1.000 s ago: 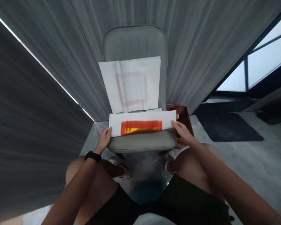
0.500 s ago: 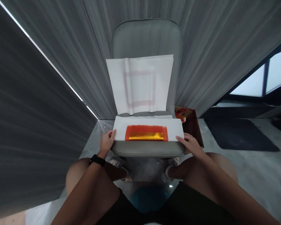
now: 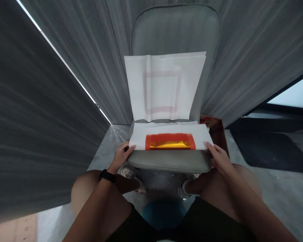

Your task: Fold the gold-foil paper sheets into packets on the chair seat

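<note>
A folded sheet of white paper (image 3: 137,137) with an orange-red band and a gold foil patch (image 3: 170,145) lies across the chair seat (image 3: 169,159). My left hand (image 3: 121,154) pinches its near left corner, thumb on top and fingers underneath. At the near right corner my right hand (image 3: 219,156) grips the same sheet, thumb above. Behind it, other white sheets (image 3: 166,90) lean upright against the chair's backrest, and a faint reddish frame shows through them. The undersides of the fingers are hidden by the paper.
The grey chair backrest (image 3: 175,30) stands against pleated grey curtains (image 3: 91,50). A red cardboard box (image 3: 220,134) sits on the floor right of the chair. Farther right lies a dark mat (image 3: 270,151). My knees flank the seat.
The view has shifted, so the chair and paper appear larger and farther right. Both hands still hold the paper's near corners; its right end now slants slightly and the gold foil looks more wrinkled.
</note>
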Motion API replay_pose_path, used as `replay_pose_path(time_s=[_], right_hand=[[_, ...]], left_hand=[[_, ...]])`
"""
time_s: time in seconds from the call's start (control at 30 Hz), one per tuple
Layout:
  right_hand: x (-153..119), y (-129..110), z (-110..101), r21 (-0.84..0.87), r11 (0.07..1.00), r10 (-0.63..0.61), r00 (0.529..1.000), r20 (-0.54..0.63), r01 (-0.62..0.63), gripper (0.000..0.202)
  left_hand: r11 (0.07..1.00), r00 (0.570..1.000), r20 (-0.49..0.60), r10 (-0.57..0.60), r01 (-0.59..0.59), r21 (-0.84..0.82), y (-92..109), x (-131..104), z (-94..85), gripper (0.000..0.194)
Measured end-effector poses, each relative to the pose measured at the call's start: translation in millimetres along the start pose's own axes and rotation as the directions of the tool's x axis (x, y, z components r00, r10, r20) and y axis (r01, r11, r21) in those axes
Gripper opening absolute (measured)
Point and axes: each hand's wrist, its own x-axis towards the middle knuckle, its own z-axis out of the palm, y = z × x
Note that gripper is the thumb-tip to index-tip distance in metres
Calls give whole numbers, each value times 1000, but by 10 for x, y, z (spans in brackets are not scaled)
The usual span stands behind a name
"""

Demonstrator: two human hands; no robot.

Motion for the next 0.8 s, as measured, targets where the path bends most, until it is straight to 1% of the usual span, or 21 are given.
replay_pose_path(time_s=[0.07,0.17,0.27,0.4,0.5,0.6,0.7,0.8], right_hand=[[-36,-57,23,56,998,-1,998,59,-2,64],[-75,-98,47,45,996,-86,993,82,83,67],[-128,-77,23,15,990,-141,989,44,141,68],[-258,0,-49,-27,977,-211,976,-45,210,65],[-348,35,-55,-16,983,-186,976,-114,185,66],[-370,56,-11,0,989,-147,982,-121,148,69],[-328,106,24,-76,985,-167,977,-136,158,72],[-276,148,19,-220,960,-214,959,-188,171,73]], left_hand=[[998,997,-53,-60,59,-24,-38,6,12,49],[993,986,-118,-116,114,-26,-57,14,40,55],[995,981,-168,-97,94,-23,-16,-1,62,55],[997,974,-212,-83,81,-19,44,-63,85,54],[994,968,-226,-105,106,-10,45,-104,115,57],[990,959,-250,-135,140,2,45,-106,148,58],[985,946,-281,-164,173,9,77,-79,172,55],[979,936,-303,-182,200,30,123,-50,187,48]])
